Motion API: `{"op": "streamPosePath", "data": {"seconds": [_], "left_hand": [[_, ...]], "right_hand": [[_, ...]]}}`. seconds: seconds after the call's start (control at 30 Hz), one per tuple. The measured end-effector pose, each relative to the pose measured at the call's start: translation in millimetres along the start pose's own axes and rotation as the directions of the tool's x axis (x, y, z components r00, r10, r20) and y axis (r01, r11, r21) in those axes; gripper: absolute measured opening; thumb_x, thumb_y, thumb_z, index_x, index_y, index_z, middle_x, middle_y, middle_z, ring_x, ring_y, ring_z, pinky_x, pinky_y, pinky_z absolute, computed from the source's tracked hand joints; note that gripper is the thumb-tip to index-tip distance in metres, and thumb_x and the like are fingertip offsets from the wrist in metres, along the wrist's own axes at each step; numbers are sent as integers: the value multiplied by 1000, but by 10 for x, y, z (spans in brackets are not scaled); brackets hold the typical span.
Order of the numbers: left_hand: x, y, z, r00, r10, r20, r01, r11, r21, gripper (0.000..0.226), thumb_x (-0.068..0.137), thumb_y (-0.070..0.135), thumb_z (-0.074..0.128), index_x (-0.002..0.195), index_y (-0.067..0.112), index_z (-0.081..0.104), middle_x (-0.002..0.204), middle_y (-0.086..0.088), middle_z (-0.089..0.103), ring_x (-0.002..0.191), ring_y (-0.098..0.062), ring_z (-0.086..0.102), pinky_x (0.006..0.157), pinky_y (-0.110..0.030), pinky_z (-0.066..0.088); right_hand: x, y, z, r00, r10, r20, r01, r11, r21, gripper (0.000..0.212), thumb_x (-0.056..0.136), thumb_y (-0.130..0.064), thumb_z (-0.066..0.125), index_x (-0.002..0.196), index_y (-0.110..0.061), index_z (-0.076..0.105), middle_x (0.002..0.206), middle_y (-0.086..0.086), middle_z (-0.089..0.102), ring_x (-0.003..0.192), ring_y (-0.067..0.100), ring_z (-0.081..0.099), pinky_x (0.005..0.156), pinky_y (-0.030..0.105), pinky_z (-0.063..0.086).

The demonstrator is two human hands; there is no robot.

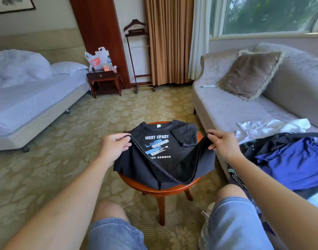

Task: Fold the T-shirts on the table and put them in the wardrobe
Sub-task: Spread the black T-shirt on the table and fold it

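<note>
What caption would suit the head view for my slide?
The left hand and right hand pinch the hem of a black T-shirt on a round table beside a sofa.

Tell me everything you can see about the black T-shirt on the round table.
The black T-shirt looks like soft cotton, with white and blue print reading WEST CPAST and SUMMER. It lies front up on the round table, collar away from the person, one sleeve folded in. The left hand and right hand each pinch the hem, lifted and sagging between them.
</note>
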State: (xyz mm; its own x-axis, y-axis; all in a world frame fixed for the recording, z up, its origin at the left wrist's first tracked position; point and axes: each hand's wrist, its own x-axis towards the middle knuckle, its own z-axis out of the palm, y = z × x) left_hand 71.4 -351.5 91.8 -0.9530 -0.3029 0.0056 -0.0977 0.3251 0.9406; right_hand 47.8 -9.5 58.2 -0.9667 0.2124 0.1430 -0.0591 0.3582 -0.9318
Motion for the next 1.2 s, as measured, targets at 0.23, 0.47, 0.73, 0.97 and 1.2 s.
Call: {"op": "streamPosePath", "data": {"seconds": [0.23, 0.47, 0.73, 0.97, 1.2], "left_hand": [[-48, 3, -94, 998, 24, -55, -16, 991, 131, 26, 96, 6, 55, 120, 10, 65, 92, 3, 61, 62, -20, 63, 62, -19, 54], [-211, 77, -129, 993, 106, -45, -90, 955, 283, 34, 98, 8, 51, 129, 18, 62, 131, -10, 61, 127, -22, 53, 104, -31, 42], [-527, 247, -210, 974, 225, -27, -194, 887, 420, 35, 99, 10, 47, 128, 19, 63, 118, -11, 67, 115, -26, 60, 96, -36, 47], [-755, 168, -311, 967, 253, -6, -216, 835, 506, 38, 99, 7, 46, 134, 16, 59, 128, -11, 63, 126, -25, 53, 91, -26, 39], [-545, -210, -329, 985, 134, -105, -74, 893, 443, 36, 99, 8, 47, 133, 13, 60, 131, -14, 61, 122, -27, 56, 96, -32, 42]], "right_hand": [[-56, -104, 30, 997, -71, 21, 74, 985, -153, 16, 98, -15, 53, 102, -20, 68, 59, 1, 62, 52, 20, 57, 62, 19, 46], [-235, -83, -185, 996, -53, 78, 72, 961, -267, 16, 97, -18, 56, 105, -13, 68, 88, 6, 67, 76, 25, 62, 74, 32, 46], [-575, -242, -500, 989, -24, 149, 70, 946, -317, 17, 98, -15, 53, 91, -9, 67, 86, 9, 63, 81, 21, 54, 70, 29, 36], [-654, -242, -723, 976, 9, 220, 81, 915, -396, 17, 95, -10, 56, 89, -1, 69, 82, 11, 61, 62, 16, 49, 66, 30, 40], [-404, 31, -715, 980, 1, 201, 108, 840, -532, 16, 94, -13, 58, 87, -8, 71, 88, 10, 67, 84, 26, 59, 73, 32, 39]]}}
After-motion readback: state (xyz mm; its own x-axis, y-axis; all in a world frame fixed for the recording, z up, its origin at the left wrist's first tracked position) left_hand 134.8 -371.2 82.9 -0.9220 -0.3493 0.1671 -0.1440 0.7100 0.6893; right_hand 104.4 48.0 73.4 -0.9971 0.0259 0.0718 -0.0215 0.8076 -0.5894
